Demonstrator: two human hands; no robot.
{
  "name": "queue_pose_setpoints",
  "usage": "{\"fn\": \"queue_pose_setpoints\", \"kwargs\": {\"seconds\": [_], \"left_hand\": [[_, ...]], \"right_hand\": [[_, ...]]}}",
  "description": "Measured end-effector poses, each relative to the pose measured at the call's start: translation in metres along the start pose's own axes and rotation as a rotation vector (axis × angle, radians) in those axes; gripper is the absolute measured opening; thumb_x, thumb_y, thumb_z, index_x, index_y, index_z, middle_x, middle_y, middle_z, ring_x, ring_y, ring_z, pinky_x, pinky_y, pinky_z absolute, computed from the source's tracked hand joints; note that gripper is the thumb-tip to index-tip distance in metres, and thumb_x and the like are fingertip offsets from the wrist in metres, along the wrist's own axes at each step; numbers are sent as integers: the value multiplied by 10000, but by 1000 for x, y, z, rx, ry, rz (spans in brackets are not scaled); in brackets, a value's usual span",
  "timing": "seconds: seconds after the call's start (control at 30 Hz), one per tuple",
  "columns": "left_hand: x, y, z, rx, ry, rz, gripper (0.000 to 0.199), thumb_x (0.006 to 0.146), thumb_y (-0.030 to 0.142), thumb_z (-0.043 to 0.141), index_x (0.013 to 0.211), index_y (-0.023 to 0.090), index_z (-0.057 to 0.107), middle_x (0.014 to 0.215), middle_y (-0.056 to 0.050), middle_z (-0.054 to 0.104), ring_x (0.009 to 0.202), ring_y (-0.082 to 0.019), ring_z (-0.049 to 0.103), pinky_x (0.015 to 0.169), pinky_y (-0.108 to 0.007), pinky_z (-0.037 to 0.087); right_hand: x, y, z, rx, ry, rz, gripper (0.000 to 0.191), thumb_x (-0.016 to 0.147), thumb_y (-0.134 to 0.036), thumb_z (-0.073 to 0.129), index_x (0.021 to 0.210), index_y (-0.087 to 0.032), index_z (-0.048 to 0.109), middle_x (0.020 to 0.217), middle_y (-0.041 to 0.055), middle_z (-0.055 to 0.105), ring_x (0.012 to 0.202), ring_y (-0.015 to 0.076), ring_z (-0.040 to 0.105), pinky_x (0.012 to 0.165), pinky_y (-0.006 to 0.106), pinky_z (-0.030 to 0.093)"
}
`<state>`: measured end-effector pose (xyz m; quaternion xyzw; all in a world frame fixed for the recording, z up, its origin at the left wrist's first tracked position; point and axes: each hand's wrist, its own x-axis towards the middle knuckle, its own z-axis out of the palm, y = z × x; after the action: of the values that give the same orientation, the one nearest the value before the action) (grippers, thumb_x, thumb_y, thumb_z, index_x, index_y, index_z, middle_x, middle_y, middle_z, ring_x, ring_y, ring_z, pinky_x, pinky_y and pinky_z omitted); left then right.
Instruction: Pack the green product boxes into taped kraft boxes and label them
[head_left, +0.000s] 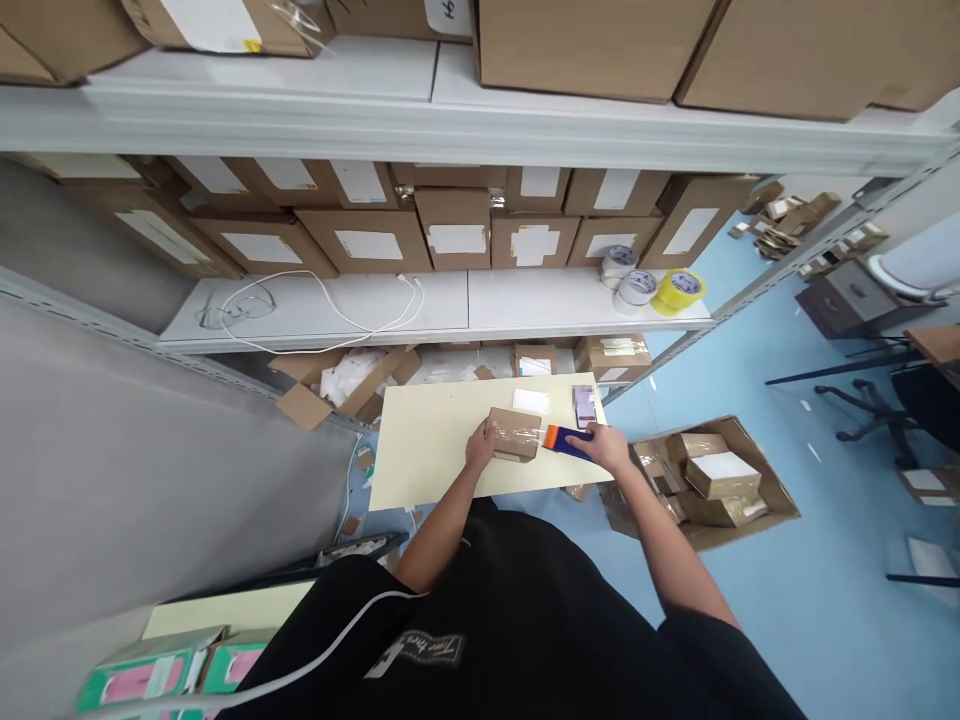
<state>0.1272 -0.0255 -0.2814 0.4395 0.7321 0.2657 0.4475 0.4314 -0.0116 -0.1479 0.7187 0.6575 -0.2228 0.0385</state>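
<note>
The 2 forearms reach forward over the pale yellow table (424, 430). The left hand (480, 446) clasps the left end of a small taped box (517, 434) lying there; the right hand (609, 448) grips a blue-and-orange tool (568, 442) just beside its right end.

hands (480, 448) 2 | carton in hand (514, 434) 1 | blue-orange tool (571, 443) 1 | phone (585, 411) 1 | tape-roll tops (684, 283) 3
</note>
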Motion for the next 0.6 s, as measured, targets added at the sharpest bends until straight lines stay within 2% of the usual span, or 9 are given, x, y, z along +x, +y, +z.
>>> {"fn": "queue_pose_setpoints", "kwargs": {"seconds": [0.07, 0.13, 0.23, 0.33, 0.4, 0.5, 0.53, 0.6], "left_hand": [[0, -1, -2, -24, -7, 12, 563, 1040, 594, 426, 1427, 257, 656, 1322, -80, 753, 1224, -318, 690, 1054, -428, 524], [1, -4, -3, -50, -14, 32, 553, 1037, 594, 432, 1394, 249, 678, 1301, -81, 762, 1214, -317, 694, 1056, -430, 525], [7, -14, -14, -118, -19, 63, 527, 1025, 585, 469, 1314, 223, 718, 1298, -83, 762, 1234, -305, 682, 1072, -416, 520], [20, -30, -43, -196, -34, 36, 530, 1023, 585, 477, 1228, 181, 753, 1294, -106, 762, 1254, -299, 674, 1085, -407, 518], [28, -40, -69, -179, 31, -16, 527, 1015, 583, 506, 1214, 164, 757, 1299, -128, 757, 1260, -305, 673, 1113, -426, 501], [37, -50, -103, -121, 205, -50, 529, 984, 572, 586, 1304, 172, 719, 1366, -140, 723, 1280, -299, 664, 1143, -436, 480], [38, -52, -111, -119, 220, -35, 544, 981, 576, 593, 1341, 182, 701, 1392, -135, 709, 1292, -293, 659, 1145, -428, 480], [38, -56, -119, -118, 172, -5, 587, 986, 596, 582, 1417, 204, 659, 1450, -118, 676, 1342, -285, 632, 1159, -410, 471]], "right_hand": [[-3, 28, 0, 22, -11, 28, 489, 859, -702, 716, 824, -214, 708, 830, 101, 768, 770, 241, 703, 590, 285, 346], [-4, 42, 5, 56, -17, 41, 479, 862, -693, 713, 799, -219, 689, 796, 88, 756, 733, 230, 684, 581, 284, 333], [1, 31, 21, 82, 3, 25, 469, 863, -679, 719, 767, -224, 654, 773, 69, 744, 717, 217, 672, 577, 275, 323], [11, -13, 42, 93, 35, -43, 460, 888, -661, 702, 747, -228, 637, 752, 54, 735, 722, 210, 675, 591, 268, 327], [17, -52, 56, 109, 50, -104, 440, 914, -645, 682, 775, -229, 654, 773, 49, 746, 750, 211, 689, 611, 264, 343], [27, -116, 74, 105, 25, -176, 421, 934, -644, 668, 866, -230, 697, 855, 61, 777, 827, 223, 715, 644, 260, 378], [30, -136, 79, 94, 9, -195, 417, 936, -642, 669, 900, -229, 709, 885, 67, 786, 853, 227, 722, 660, 259, 393], [36, -172, 87, 60, -26, -231, 425, 941, -645, 666, 962, -224, 724, 944, 80, 797, 903, 235, 733, 698, 262, 422]]}}
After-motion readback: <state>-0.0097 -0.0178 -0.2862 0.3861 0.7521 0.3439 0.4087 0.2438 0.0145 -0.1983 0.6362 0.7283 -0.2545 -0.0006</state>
